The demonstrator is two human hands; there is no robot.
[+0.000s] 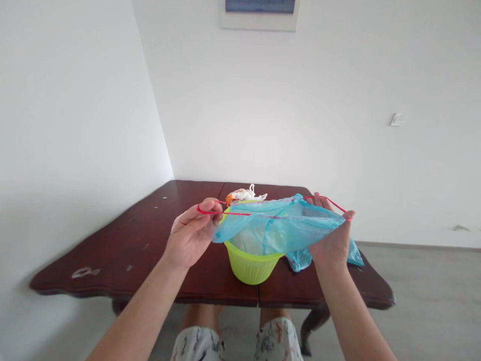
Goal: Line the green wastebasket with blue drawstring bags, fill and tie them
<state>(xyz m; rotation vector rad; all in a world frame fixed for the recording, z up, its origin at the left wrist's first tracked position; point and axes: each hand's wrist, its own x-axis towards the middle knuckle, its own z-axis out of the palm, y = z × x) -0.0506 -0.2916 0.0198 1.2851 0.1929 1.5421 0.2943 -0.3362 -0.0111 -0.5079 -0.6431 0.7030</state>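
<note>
Your left hand (192, 234) and right hand (330, 238) pinch the red drawstring (229, 212), the best hold on this limp blue plastic bag (274, 223).

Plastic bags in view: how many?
2: a blue drawstring bag, held by the left hand and right hand over the green basket; a crumpled white bag behind it on the table. More may be hidden.

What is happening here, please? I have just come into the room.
A person holds a light blue plastic bag spread by its red drawstring, using the left hand and the right hand. The bag is over a lime-green plastic basket on a dark wooden table. A crumpled white plastic bag lies behind the basket.
</note>
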